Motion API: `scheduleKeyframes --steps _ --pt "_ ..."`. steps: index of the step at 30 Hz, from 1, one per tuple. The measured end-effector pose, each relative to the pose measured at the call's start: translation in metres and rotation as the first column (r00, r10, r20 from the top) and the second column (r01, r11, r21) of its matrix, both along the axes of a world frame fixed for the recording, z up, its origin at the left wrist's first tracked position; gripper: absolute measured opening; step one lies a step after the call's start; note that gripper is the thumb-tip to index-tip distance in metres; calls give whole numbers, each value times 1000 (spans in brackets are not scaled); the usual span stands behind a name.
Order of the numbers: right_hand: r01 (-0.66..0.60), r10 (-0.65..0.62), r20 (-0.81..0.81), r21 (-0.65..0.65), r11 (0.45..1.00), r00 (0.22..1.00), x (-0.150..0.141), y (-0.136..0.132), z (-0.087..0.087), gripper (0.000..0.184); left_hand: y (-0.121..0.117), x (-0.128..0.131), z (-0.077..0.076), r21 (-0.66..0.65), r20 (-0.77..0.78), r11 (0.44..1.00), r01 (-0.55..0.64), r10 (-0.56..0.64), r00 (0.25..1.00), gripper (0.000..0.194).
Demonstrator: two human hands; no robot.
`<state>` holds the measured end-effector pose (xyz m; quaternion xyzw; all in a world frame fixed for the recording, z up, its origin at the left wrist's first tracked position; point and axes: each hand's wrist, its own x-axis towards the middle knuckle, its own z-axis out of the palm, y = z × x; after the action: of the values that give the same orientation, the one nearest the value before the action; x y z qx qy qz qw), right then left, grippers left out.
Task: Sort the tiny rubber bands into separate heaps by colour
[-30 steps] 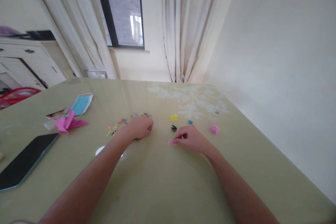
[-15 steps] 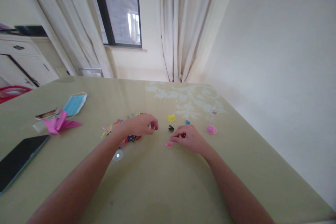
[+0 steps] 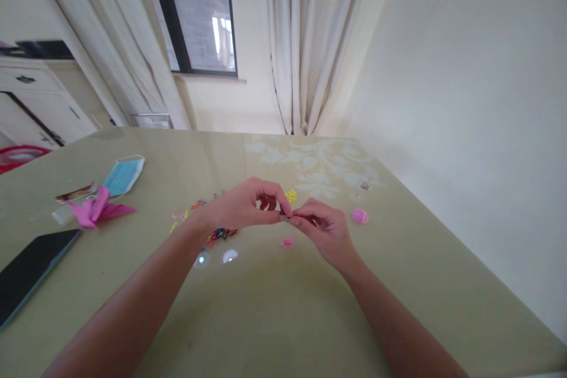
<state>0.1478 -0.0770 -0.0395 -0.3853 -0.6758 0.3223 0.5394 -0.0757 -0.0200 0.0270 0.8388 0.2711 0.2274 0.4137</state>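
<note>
My left hand [image 3: 248,204] and my right hand [image 3: 325,227] meet above the table, thumb and forefinger pinched on each. A tiny dark piece [image 3: 284,213] shows at the left fingertips, too small to make out clearly; the right fingertips touch the same spot. Just below the hands lies a little pink heap [image 3: 287,241]. Behind the fingertips a small yellow heap [image 3: 291,195] is partly covered. Under and beside my left wrist spreads a mixed pile of small, thin coloured pieces [image 3: 221,235], partly hidden by the arm.
A pink round piece [image 3: 359,216] and a small clear container [image 3: 365,183] are on the right. At left lie a pink folded-paper figure [image 3: 100,208], a blue face mask [image 3: 124,176] and a phone [image 3: 38,266]. A wall runs along the table's right edge.
My left hand has moved right to meet my right hand, which has lifted slightly off the pink heap. The black and blue heaps are now hidden behind the hands.
</note>
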Motion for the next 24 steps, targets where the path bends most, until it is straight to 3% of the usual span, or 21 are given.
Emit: scheduleKeyframes --steps 8,13,16,20,22,24 --pt "96 -96 47 7 995 994 1 2 -2 23 0 0 3 26 -57 999 -37 39 998 20" --pt "226 -227 172 26 974 959 14 17 -14 20 23 -22 -6 115 -203 974 -193 213 956 23" --pt "260 -262 272 47 965 926 21 27 -25 18 38 -35 -22 229 -409 950 -212 292 865 17" --pt "259 -262 438 67 964 860 26 35 -35 12 46 -38 -43 310 -654 932 -190 354 669 13" --pt "251 -247 522 64 966 817 25 36 -37 9 44 -35 -49 319 -717 926 -204 376 587 14" --pt "253 -233 582 48 966 779 23 36 -38 10 43 -31 -53 331 -737 920 -210 392 551 18"
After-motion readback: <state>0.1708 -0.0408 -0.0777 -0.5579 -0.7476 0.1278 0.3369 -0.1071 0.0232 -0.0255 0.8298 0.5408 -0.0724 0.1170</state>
